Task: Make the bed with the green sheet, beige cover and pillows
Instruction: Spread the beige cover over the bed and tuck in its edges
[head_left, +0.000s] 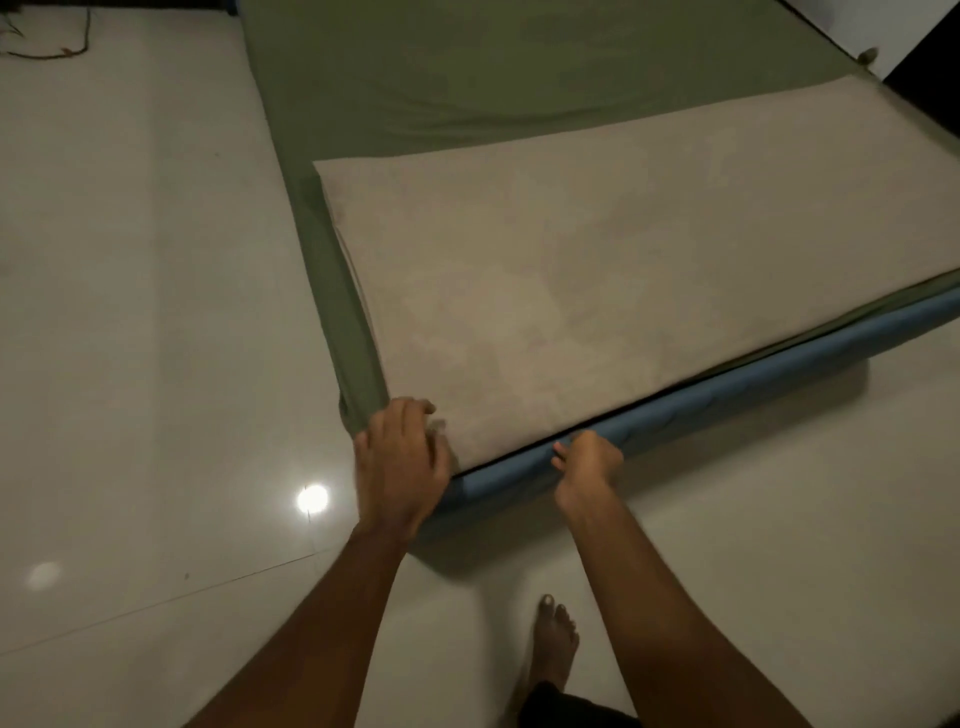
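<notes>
A low blue mattress (675, 410) lies on the floor with a green sheet (467, 78) spread over it. A folded beige cover (597, 270) lies across its near half. My left hand (400, 462) rests on the near left corner, its fingers curled over the corner of the beige cover. My right hand (587, 460) is at the mattress's front edge, fingers curled onto the blue side just under the cover's edge. No pillows are in view.
A glossy pale tiled floor (145, 312) surrounds the mattress, with lamp reflections on it. A dark cable (57, 49) lies at the far left. My bare foot (556, 644) stands near the front edge. A dark wall or piece of furniture (930, 47) is at the far right.
</notes>
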